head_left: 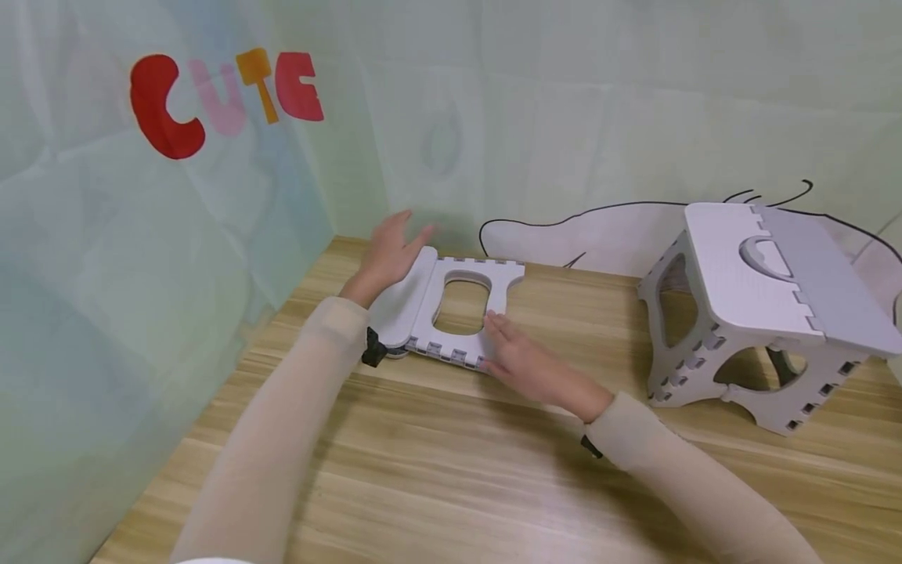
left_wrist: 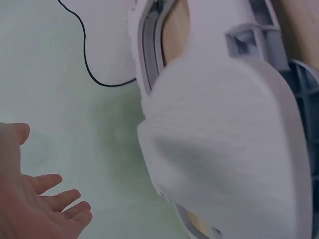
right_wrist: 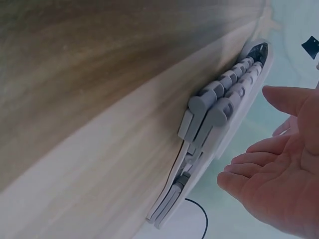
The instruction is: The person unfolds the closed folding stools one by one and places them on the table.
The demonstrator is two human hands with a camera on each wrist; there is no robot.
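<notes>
A folded white and grey step stool lies flat on the wooden table, with an oval opening in its leg panel. Above its left end, over the smooth seat panel, is my left hand, fingers spread and apart from the stool in the left wrist view. My right hand is at the stool's right end, fingers extended, overlapping its edge in the head view. In the right wrist view the right hand is held palm-up beside the folded stool, with a gap between them. Neither hand holds anything.
A second folding stool stands unfolded on the right of the wooden table. Behind runs a pale green cloth backdrop with a printed outline drawing. Coloured letters mark the left cloth wall.
</notes>
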